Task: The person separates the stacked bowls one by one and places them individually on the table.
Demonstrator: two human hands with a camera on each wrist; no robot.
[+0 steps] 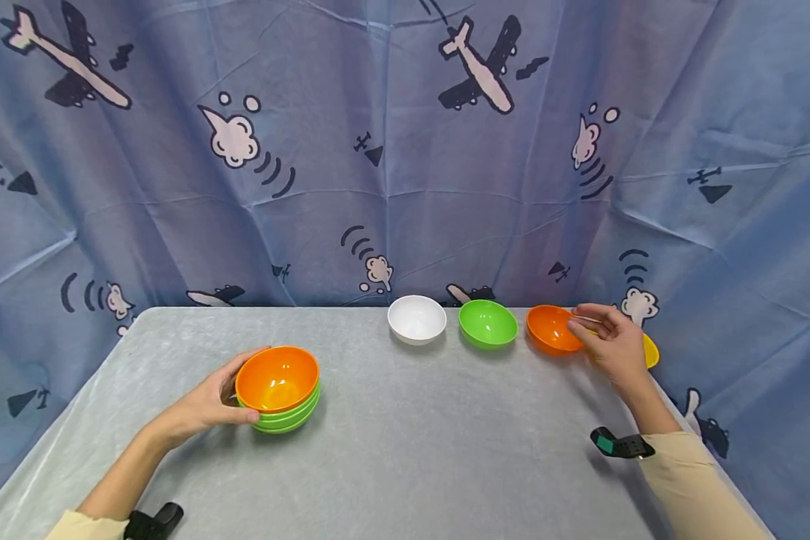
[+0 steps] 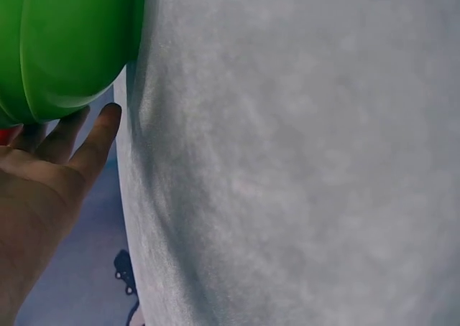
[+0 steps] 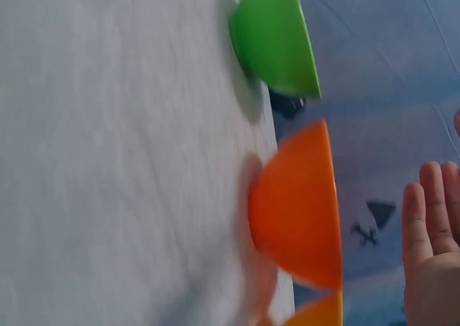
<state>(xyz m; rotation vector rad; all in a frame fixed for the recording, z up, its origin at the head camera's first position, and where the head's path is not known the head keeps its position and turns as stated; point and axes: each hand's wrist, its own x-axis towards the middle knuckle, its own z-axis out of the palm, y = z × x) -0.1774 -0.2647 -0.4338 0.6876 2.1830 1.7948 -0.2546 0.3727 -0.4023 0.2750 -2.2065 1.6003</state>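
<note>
On the left part of the table stands a stack of bowls, an orange bowl (image 1: 277,380) on top of green bowls (image 1: 292,421). My left hand (image 1: 199,405) holds the stack from its left side, thumb at the front and fingers round the back. In the left wrist view its fingers (image 2: 93,146) lie against the green side. At the far right my right hand (image 1: 614,349) hovers with relaxed fingers and holds nothing. Its fingertips overlap the rim of a second orange bowl (image 1: 549,331) in the head view. Behind this hand a yellow bowl (image 1: 651,352) is partly hidden.
A white bowl (image 1: 416,321) and a single green bowl (image 1: 488,325) stand in a row along the table's back edge, left of the second orange bowl. The table (image 1: 405,450) has a pale grey cover. A blue curtain (image 1: 324,150) with printed airplanes hangs right behind it.
</note>
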